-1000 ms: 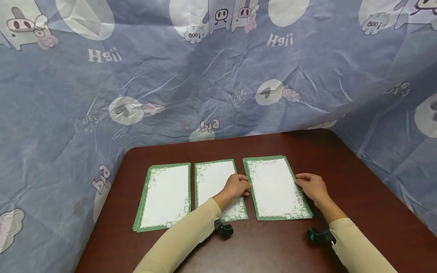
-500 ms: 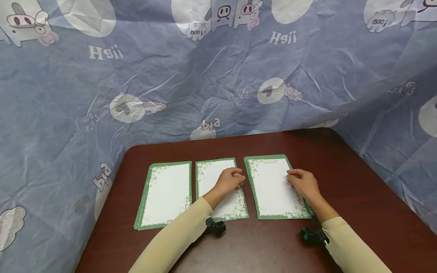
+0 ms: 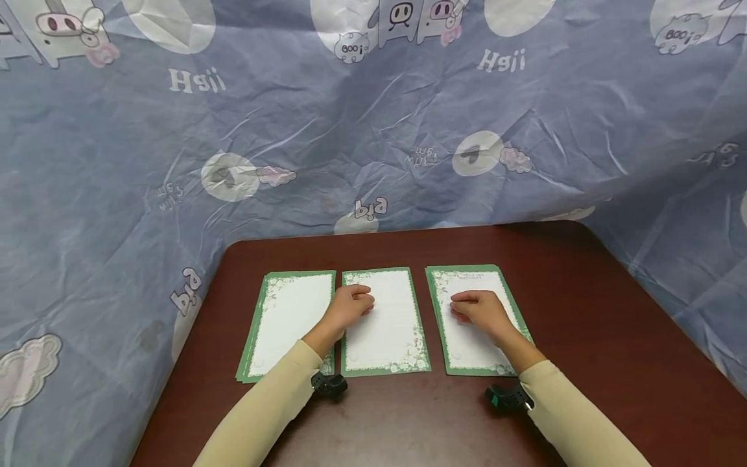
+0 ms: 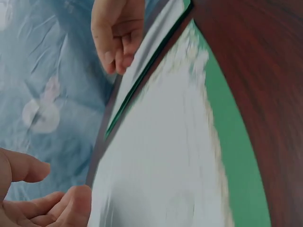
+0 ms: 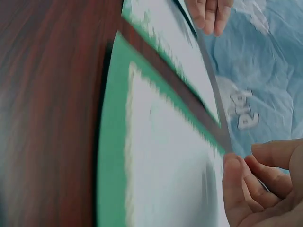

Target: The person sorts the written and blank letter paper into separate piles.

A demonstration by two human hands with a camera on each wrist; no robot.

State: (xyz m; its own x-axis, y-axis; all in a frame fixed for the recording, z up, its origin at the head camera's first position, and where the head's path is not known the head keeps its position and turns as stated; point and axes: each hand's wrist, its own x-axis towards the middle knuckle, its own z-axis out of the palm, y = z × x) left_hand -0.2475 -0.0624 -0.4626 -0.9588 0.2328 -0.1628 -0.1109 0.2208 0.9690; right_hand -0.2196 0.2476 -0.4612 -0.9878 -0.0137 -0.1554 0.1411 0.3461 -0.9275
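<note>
Three stacks of green-bordered, flower-trimmed paper lie side by side in the head view: a left stack [image 3: 286,324], a middle stack [image 3: 391,331] and a right stack [image 3: 461,340]. My left hand [image 3: 345,308] hovers at the gap between the left and middle stacks, its fingers loosely bent. In the left wrist view a gap shows between its thumb and fingers [image 4: 75,203], with nothing held. Over the right stack is my right hand [image 3: 481,312], fingers relaxed. The right wrist view shows its thumb and fingers apart, close over the sheet.
A dark red-brown wooden table [image 3: 408,415] carries the papers. Behind it hangs a blue cloth [image 3: 327,130] printed with cartoon pigs. Each wrist wears a black strap, the left strap [image 3: 329,385] and the right strap [image 3: 508,397].
Both hands have left the right stack's side edges and moved left. My left hand crossed the middle stack toward the left one; my right hand came in over the right stack.
</note>
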